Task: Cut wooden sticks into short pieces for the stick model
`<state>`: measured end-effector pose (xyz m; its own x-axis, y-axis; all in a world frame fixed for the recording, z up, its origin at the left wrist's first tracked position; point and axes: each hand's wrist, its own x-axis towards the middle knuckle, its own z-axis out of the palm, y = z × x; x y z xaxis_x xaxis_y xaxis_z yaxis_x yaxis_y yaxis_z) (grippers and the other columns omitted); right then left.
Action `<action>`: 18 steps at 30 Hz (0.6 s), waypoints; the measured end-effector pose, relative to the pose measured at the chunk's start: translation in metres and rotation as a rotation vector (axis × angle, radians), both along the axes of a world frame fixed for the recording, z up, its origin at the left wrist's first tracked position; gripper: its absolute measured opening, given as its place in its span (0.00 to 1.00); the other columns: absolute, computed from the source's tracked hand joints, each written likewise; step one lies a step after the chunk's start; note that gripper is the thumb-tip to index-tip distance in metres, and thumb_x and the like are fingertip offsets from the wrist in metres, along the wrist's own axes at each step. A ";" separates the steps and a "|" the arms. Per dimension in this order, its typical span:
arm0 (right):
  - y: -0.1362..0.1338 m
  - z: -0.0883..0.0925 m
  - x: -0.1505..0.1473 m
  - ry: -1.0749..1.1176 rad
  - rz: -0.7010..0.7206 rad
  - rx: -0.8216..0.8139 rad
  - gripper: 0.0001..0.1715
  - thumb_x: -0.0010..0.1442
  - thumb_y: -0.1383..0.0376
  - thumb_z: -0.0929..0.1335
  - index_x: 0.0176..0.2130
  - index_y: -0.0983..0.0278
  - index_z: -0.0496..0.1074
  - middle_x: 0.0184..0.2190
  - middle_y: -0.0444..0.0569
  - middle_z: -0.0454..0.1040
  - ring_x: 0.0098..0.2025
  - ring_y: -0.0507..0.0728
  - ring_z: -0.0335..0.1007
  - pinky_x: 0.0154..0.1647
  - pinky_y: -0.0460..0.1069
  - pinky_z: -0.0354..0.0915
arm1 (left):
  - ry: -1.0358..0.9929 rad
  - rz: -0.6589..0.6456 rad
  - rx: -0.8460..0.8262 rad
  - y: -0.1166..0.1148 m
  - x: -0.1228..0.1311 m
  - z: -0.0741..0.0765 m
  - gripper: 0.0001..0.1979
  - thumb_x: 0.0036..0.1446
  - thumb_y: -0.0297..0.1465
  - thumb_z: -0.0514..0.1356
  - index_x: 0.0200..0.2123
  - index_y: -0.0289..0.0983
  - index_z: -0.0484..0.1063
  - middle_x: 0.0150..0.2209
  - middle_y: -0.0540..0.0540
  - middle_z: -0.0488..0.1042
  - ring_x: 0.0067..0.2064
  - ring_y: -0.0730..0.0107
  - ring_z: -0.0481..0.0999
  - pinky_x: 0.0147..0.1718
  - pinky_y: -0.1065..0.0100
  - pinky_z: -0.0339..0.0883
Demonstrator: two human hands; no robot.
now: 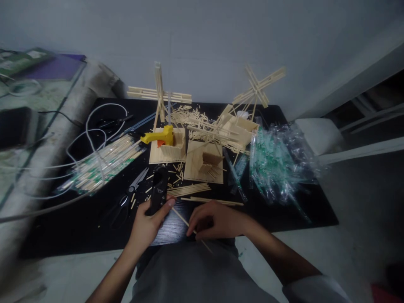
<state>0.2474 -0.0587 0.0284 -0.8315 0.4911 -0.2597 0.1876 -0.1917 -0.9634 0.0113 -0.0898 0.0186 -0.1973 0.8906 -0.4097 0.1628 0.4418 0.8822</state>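
Observation:
My left hand (147, 223) is wrapped round a black handheld tool (158, 189) with a rounded upper end; its exact kind is unclear. From beside the left thumb a thin wooden stick (181, 217) slants down to the right. My right hand (217, 221) pinches this stick between thumb and fingers, just above the table's front edge. Beyond the hands lies a bundle of wooden sticks (189, 189). A square stick-built base (194, 162) with a small box on it stands behind them. Scissors (129, 193) lie open left of the left hand.
A yellow glue gun (160, 135) rests on another wooden base (154, 155). Stick-built crosses (159, 90) stand at the back, near cut pieces (189, 115). Packaged sticks (104, 164) and a white cable (86, 126) lie left; crumpled plastic wrappers (277, 160) are heaped right on the black table (78, 227).

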 end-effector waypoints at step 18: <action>0.022 0.016 0.039 -0.131 -0.303 0.024 0.21 0.55 0.63 0.78 0.49 0.60 0.81 0.40 0.46 0.81 0.37 0.54 0.80 0.40 0.48 0.74 | 0.033 -0.079 -0.030 -0.010 -0.007 -0.019 0.27 0.47 0.55 0.67 0.17 0.37 0.71 0.12 0.54 0.60 0.16 0.75 0.59 0.16 0.72 0.54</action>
